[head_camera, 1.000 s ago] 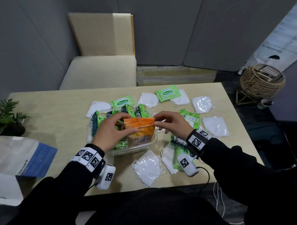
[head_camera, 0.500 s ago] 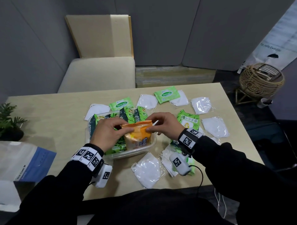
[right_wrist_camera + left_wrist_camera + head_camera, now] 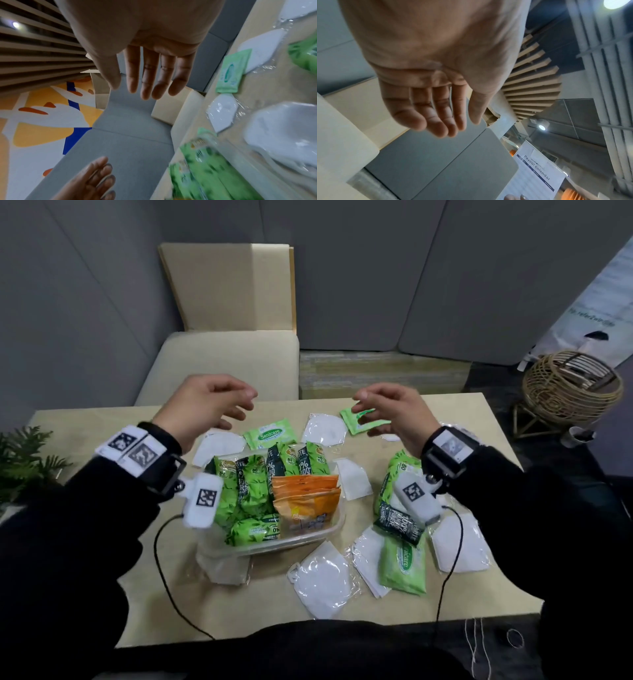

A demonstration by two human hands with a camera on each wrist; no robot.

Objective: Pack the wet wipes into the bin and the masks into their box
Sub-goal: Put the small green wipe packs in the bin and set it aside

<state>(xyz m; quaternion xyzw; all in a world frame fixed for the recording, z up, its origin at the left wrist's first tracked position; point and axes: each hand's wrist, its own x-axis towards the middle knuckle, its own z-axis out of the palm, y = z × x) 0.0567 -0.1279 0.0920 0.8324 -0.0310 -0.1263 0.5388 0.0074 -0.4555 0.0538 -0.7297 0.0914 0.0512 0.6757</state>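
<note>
A clear plastic bin (image 3: 308,537) stands mid-table. It holds several green wipes packs (image 3: 250,491) upright and orange packs (image 3: 305,494) at its right end. My left hand (image 3: 239,409) and right hand (image 3: 368,410) hover above the bin's far side, apart, with loosely spread fingers and nothing in them. The wrist views show the same empty left hand (image 3: 447,121) and right hand (image 3: 142,86). Wrapped white masks (image 3: 322,573) lie around the bin. Loose green wipes packs (image 3: 402,563) and a dark pack (image 3: 397,518) lie to its right. No mask box shows.
More masks (image 3: 323,429) and a Sanicare pack (image 3: 269,434) lie behind the bin. A plant (image 3: 24,460) stands at the table's left edge. Beyond the table are a beige chair (image 3: 219,364) and, on the floor at right, a wicker basket (image 3: 568,385).
Both hands held an orange pack over the bin; it now sits in the bin. The hands have let go, risen and moved apart.
</note>
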